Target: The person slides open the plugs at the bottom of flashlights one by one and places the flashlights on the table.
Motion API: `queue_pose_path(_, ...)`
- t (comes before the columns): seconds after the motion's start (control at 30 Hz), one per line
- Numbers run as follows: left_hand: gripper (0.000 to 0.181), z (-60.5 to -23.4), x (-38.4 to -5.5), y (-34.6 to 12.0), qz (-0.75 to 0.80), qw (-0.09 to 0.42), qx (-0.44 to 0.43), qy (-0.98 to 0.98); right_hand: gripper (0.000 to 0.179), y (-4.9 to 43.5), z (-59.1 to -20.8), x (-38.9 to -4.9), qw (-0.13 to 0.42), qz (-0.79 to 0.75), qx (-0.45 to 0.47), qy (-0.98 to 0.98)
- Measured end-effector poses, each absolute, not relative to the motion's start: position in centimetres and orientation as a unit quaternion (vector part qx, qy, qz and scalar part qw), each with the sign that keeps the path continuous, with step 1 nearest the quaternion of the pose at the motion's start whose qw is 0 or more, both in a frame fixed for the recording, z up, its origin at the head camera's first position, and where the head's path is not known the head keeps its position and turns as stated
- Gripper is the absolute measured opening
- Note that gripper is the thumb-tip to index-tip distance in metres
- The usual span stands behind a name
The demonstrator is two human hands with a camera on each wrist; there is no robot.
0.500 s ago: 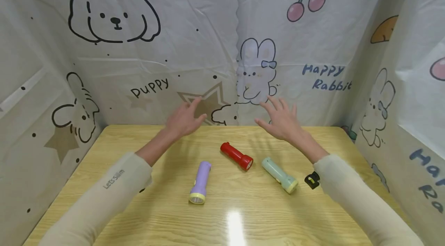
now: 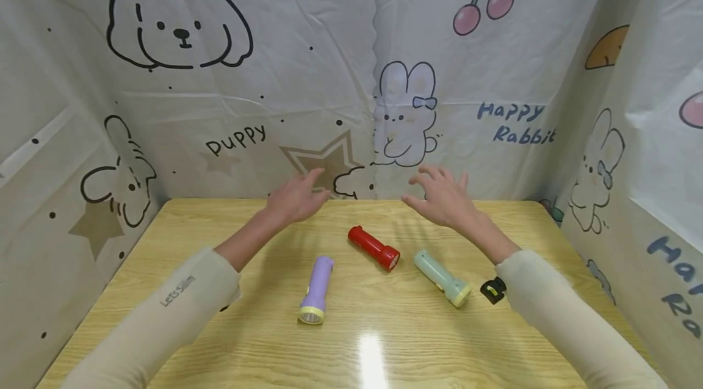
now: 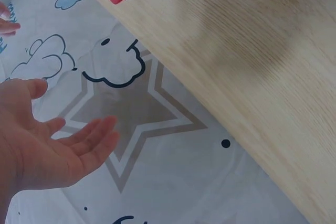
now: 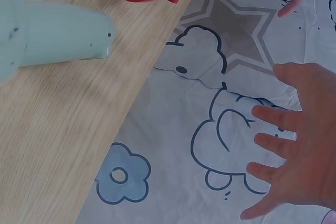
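Three flashlights lie on the wooden table. The purple flashlight [image 2: 318, 288] has its yellow-rimmed lens toward me, left of centre. Behind it, the red flashlight [image 2: 374, 248] lies at a slant near the middle. To the right rests the mint-green flashlight [image 2: 442, 278], its pale yellow head pointing to the front right. My left hand [image 2: 296, 196] hovers over the table's far part, fingers spread and holding nothing. Opposite it, my right hand [image 2: 442, 195] is held in the air beyond the mint flashlight, fingers apart and bent a little, also without anything in it.
A printed cloth [image 2: 318, 83] with puppy, rabbit and cherry drawings hangs behind the table [image 2: 263, 340] and along both sides. A black band with a small yellow mark [image 2: 493, 289] shows at my right sleeve.
Both hands have lowered slightly; the left has shifted a little to the right. The right hand's fingers bend a bit more. The flashlights stay where they were.
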State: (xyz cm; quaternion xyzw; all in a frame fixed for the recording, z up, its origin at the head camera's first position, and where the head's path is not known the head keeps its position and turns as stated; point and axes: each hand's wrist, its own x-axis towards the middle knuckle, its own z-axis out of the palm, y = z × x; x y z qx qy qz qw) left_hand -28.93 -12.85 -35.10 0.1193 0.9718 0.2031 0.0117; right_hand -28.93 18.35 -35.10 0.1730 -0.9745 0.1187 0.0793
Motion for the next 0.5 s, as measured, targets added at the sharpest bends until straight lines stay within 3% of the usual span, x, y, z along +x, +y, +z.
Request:
queue_pose_path(0.2, 0.058, -35.3, -28.5, -12.9, 0.179, 0.023, 0.129, 0.975, 0.049, 18.2, -35.0, -28.5, 0.058, 0.118, 0.173, -0.976)
queue_pose_path(0.5, 0.051, -35.4, -27.7, -13.0, 0.170, 0.027, 0.138, 0.975, 0.050, 18.0, -35.0, -28.1, 0.069, 0.108, 0.183, -0.975)
